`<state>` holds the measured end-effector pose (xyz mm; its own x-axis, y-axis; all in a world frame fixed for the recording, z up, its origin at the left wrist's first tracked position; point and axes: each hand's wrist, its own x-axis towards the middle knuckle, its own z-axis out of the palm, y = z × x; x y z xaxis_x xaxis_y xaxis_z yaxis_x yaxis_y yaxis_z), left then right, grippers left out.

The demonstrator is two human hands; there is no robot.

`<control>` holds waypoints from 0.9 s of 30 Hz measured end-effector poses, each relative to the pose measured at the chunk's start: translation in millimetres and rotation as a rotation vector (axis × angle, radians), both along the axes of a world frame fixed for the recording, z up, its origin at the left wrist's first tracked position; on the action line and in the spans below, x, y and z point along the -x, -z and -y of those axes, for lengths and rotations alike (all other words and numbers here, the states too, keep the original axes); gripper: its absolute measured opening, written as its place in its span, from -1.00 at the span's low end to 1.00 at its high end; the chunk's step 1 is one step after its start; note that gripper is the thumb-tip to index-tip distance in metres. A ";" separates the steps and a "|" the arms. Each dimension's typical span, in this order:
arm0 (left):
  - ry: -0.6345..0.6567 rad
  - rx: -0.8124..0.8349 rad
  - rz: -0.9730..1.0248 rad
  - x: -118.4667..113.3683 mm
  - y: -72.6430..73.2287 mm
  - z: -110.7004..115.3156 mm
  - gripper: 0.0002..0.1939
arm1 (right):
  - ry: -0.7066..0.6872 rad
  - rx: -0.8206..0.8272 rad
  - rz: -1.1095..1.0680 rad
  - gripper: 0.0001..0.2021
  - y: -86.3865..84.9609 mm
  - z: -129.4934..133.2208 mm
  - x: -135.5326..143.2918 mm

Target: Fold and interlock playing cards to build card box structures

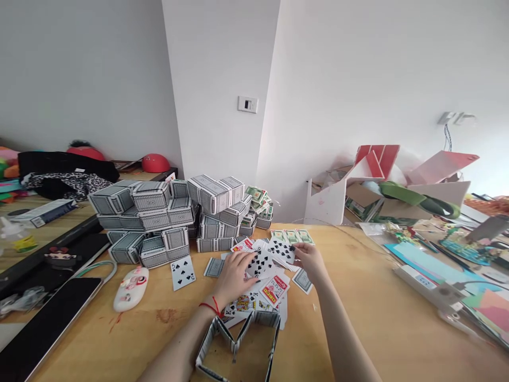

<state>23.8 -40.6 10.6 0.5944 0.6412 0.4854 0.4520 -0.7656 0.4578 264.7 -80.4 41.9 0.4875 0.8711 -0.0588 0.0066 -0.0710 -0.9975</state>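
Note:
My left hand [233, 276], a red string at its wrist, is over a loose pile of playing cards. Its thumb and fingers lie around the left side of a spade card [260, 263]. The fingers of my right hand [310, 259] pinch the right edge of another spade card [281, 250], tilted above the pile. Under and around the hands lie a king card [246, 303], a red and white poker card [275, 289] and face-down cards [303, 280]. Nearest me stands a notched, M-shaped frame of folded cards [274, 339], open in the middle.
Stacked blocks of folded grey cards [155, 212] rise at the back left. Green-patterned cards [292, 236] lie behind my right hand. A five of spades [183, 272], a mouse [131, 289] and a phone [51, 323] are left. A power strip [429, 294] and craft clutter lie right.

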 end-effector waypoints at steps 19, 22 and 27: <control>-0.216 0.265 0.434 8.4 8.9 -13.3 -0.90 | 0.170 -0.175 0.062 -0.70 25.1 -11.9 25.2; -0.216 0.271 0.466 8.4 8.8 -12.8 -0.87 | 0.168 -0.227 0.058 -0.67 23.5 -11.5 33.2; -0.181 0.295 0.475 6.3 7.8 -10.9 -0.84 | -0.110 -0.255 -0.023 -0.67 12.6 -7.9 54.6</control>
<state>17.6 -29.7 2.8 0.2239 0.8606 0.4574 0.2571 -0.5049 0.8240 210.0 -72.5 29.3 0.3903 0.9068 0.1592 -0.0222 0.1822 -0.9830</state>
